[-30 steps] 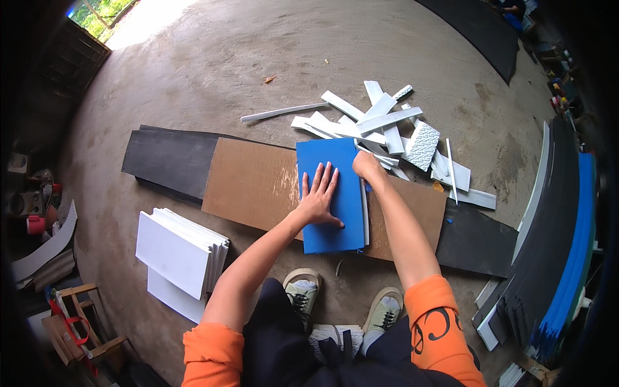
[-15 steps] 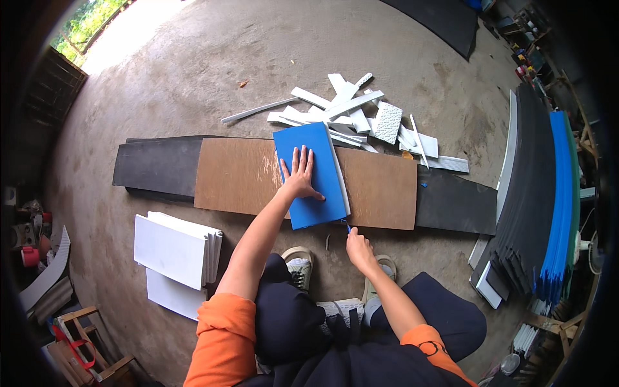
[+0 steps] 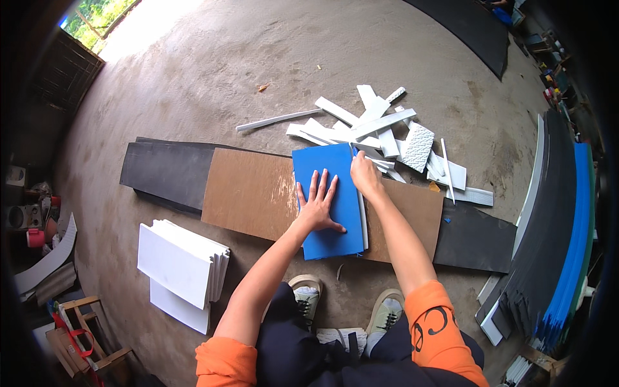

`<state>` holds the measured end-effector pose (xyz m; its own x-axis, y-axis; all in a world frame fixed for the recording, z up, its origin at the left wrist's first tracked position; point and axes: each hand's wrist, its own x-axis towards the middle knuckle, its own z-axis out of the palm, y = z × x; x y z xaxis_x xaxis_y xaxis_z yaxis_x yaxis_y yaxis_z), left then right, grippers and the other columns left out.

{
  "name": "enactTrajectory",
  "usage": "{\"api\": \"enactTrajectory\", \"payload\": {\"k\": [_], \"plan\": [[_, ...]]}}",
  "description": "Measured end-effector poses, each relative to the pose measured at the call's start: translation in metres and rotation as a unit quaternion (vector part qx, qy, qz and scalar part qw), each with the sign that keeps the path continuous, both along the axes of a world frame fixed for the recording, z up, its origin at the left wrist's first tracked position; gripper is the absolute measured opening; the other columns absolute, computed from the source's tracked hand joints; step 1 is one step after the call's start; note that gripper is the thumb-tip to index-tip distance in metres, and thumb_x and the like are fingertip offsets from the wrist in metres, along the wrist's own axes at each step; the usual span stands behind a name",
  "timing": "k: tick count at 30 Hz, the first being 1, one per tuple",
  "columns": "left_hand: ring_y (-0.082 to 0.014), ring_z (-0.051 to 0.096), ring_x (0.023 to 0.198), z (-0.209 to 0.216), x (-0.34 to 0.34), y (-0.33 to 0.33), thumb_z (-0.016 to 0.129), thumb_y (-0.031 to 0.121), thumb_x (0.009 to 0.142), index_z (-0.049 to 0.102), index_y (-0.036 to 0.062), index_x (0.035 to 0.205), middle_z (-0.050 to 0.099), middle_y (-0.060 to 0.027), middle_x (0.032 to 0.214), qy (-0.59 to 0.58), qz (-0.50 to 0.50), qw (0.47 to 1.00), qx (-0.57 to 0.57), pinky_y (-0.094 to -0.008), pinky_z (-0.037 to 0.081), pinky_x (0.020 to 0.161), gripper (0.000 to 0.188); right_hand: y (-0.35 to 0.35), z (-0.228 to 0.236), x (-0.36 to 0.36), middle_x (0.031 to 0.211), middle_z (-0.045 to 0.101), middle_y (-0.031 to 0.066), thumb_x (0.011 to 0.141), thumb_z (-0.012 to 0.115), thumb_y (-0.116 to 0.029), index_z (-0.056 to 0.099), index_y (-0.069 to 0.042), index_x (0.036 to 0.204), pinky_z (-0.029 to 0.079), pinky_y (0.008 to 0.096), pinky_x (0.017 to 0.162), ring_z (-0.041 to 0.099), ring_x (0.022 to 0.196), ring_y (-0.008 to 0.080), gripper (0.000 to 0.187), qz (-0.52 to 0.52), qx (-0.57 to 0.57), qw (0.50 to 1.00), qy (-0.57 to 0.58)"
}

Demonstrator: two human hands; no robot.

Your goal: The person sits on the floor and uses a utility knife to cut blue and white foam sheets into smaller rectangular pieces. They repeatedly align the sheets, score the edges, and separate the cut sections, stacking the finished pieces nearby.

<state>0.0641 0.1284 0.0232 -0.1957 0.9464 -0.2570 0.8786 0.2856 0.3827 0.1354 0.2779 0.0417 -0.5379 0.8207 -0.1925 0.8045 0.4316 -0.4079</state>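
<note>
A blue rectangular sheet (image 3: pixel 322 240) lies over a white one (image 3: pixel 363 222) across the brown wooden board (image 3: pixel 248 187). My left hand (image 3: pixel 317 211) presses flat on the blue sheet, its fingers spread. At the sheet's far right corner, my right hand (image 3: pixel 366 174) is closed round a slim blue utility knife (image 3: pixel 354 151). Most of the knife is hidden by the fingers, and its blade cannot be made out. Beneath the board, dark grey sheets (image 3: pixel 169 174) stick out at both ends.
White offcuts (image 3: pixel 387 121) are heaped just beyond the board. A stack of white sheets (image 3: pixel 174 255) rests on the concrete floor at the near left. Long black sheets (image 3: pixel 548 200) and blue sheets (image 3: pixel 576 226) stand along the right. A wooden stool (image 3: pixel 90 335) is at the lower left.
My right hand with the knife has moved from the sheet's near edge up to its far right corner. My left hand stays flat on the sheet. The view has shifted slightly.
</note>
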Motion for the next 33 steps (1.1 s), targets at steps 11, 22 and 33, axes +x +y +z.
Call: {"api": "enactTrajectory", "payload": {"k": [11,22,33], "plan": [[-0.0309,-0.013,0.129,0.005,0.005,0.003,0.070,0.066,0.034,0.001,0.0192,0.136,-0.006,-0.0117,0.141,0.001,0.014,1.000,-0.009,-0.0618,-0.008,0.093,0.132,0.007,0.015,-0.014,0.101,0.056,0.0245,0.078,0.043,-0.008,0.047,0.005,0.107,0.048,0.0378,0.077,0.057,0.093,0.0330,0.032,-0.075,-0.281,0.940,-0.179],[-0.0299,-0.017,0.128,0.007,0.006,0.002,0.070,0.066,0.034,-0.003,0.0186,0.136,-0.011,-0.0111,0.141,0.034,0.021,0.999,-0.035,-0.0626,-0.009,0.092,0.134,-0.173,0.024,0.148,0.090,0.057,0.0282,0.082,0.034,-0.009,0.043,0.006,0.097,0.044,0.0463,0.078,0.055,0.090,0.0399,0.022,-0.067,-0.205,0.963,-0.161],[-0.0302,-0.017,0.128,0.003,0.004,0.005,0.070,0.066,0.033,-0.002,0.0187,0.136,-0.008,-0.0112,0.141,0.008,0.016,1.000,-0.004,-0.0621,-0.010,0.092,0.134,-0.043,0.047,0.074,0.078,0.057,0.0276,0.086,0.037,-0.023,0.047,0.003,0.092,0.044,0.0489,0.071,0.056,0.078,0.0421,0.029,-0.034,-0.055,0.998,-0.025]]}}
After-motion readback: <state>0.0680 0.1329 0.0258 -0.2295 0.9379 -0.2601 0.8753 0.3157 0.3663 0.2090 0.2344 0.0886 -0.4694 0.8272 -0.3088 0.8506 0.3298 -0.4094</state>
